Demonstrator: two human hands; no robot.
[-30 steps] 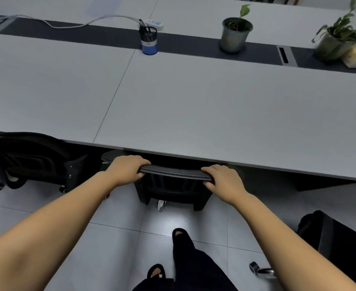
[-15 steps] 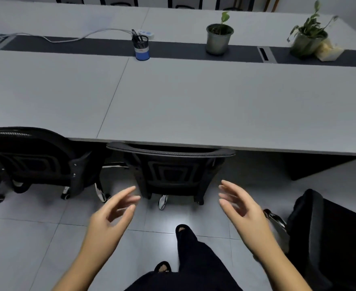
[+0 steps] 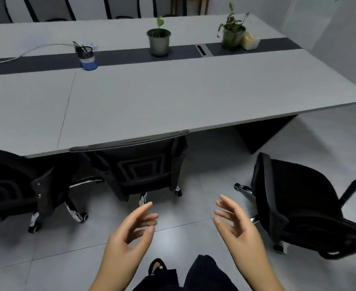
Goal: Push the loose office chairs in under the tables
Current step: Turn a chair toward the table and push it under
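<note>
Black mesh is showing on the middle chair (image 3: 139, 164), which is sitting with its backrest top right against the near edge of the grey table (image 3: 173, 97) and its seat tucked beneath the tabletop. To its left, a second black chair (image 3: 15, 185) is standing at the table edge, its chrome legs and castors resting on the tiled floor (image 3: 47, 248). At the right, a third black chair (image 3: 299, 206) is standing clear of the table, well apart from its edge and turned sideways, not yet tucked in. Both hands are hovering above the floor, between the middle chair and the person's dark trouser legs (image 3: 204, 274). The left hand (image 3: 131, 234) is released, fingers loosely spread and gripping nothing; the right hand (image 3: 236, 227) is likewise released, palm facing inward and fingers apart. Along the table's dark centre strip (image 3: 120, 57), a blue pen holder (image 3: 88, 56), a grey plant pot (image 3: 159, 42) and a second potted plant (image 3: 232, 34) are standing.
</note>
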